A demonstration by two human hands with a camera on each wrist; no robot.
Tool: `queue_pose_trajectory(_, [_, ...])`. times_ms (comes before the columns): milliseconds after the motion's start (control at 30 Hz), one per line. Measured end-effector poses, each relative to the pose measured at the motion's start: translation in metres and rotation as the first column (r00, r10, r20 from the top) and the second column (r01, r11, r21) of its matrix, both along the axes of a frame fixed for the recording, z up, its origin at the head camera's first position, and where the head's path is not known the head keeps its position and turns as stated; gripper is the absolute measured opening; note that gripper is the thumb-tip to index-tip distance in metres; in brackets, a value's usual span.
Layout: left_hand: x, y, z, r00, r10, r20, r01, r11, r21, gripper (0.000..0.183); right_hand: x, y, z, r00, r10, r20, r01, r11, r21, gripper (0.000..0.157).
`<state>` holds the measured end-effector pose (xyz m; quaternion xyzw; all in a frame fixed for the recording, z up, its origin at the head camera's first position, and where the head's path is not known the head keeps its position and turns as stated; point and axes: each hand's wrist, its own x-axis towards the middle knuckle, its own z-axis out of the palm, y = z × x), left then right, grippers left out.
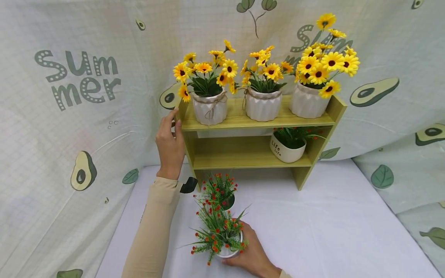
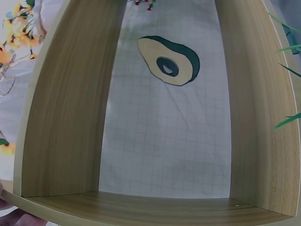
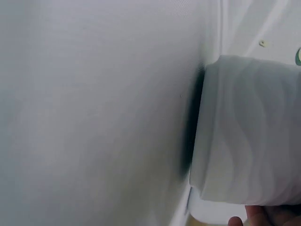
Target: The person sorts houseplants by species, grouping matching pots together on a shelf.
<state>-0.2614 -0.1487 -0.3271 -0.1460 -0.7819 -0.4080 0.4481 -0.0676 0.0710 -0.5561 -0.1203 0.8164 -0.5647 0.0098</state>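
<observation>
My left hand [image 1: 171, 144] holds the upper left side panel of a small two-tier wooden shelf [image 1: 226, 152], its thumb at the front edge. In the left wrist view, a few fingertips [image 2: 19, 216] show at the shelf's rim. My right hand [image 1: 253, 251] grips a white potted plant [image 1: 222, 231] with grassy leaves and small red flowers. The right wrist view shows the pot's wavy wall [image 3: 254, 136], with a dark shadow along its base; I cannot tell whether it touches the table. Just behind stands a second red-flowered potted plant [image 1: 220, 191].
Three white pots of yellow sunflowers stand on the top tier: left [image 1: 210, 110], middle [image 1: 263, 104], right [image 1: 309, 101]. A "Life" pot [image 1: 287, 150] with red-flowered greenery sits at the lower tier's right end. White cloth covers the table [image 1: 330, 224]; a printed curtain [image 1: 87, 127] hangs behind.
</observation>
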Motion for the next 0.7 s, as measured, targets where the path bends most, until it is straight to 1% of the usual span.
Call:
queue_pose_trajectory(33, [0.0,0.0,0.0,1.0,0.0,0.0,0.0,1.0,0.001,0.033,0.001,0.001,0.001,1.0,0.004,0.011,-0.004,1.0,-0.008,0.107])
queue_pose_trajectory(133, [0.0,0.0,0.0,1.0,0.002,0.001,-0.002,1.0,0.002,0.033,0.005,0.006,0.003,1.0,0.025,0.011,-0.025,1.0,-0.009,0.105])
queue_pose_trajectory(167, [0.0,0.0,0.0,1.0,0.003,0.002,-0.003,1.0,0.002,0.033,0.007,0.008,0.003,1.0,0.03,-0.001,-0.03,1.0,0.0,0.104])
queue_pose_trajectory(267, [0.0,0.0,0.0,1.0,0.002,0.003,-0.002,1.0,0.001,0.033,0.013,0.014,0.004,0.997,0.031,-0.075,-0.028,0.999,0.042,0.103])
queue_pose_trajectory(333, [0.0,0.0,0.0,1.0,0.002,0.003,-0.002,1.0,0.001,0.033,0.016,0.018,0.006,0.994,0.034,-0.108,-0.031,0.999,0.029,0.103])
queue_pose_trajectory(467, [0.0,0.0,0.0,1.0,0.0,-0.001,0.0,1.0,0.0,0.033,0.019,0.027,0.012,0.982,0.06,-0.177,-0.067,0.997,-0.032,0.1])
queue_pose_trajectory(533, [0.0,0.0,0.0,1.0,-0.001,-0.002,0.001,1.0,-0.001,0.033,0.02,0.032,0.015,0.963,0.08,-0.259,-0.092,0.995,-0.036,0.1])
queue_pose_trajectory(600, [0.0,0.0,0.0,1.0,-0.001,-0.003,0.001,1.0,-0.001,0.033,0.02,0.037,0.019,0.93,0.089,-0.356,-0.104,0.994,-0.023,0.102])
queue_pose_trajectory(700, [0.0,0.0,0.0,1.0,0.001,-0.004,-0.001,1.0,0.001,0.033,0.02,0.042,0.029,0.891,0.104,-0.442,-0.137,0.99,-0.042,0.103])
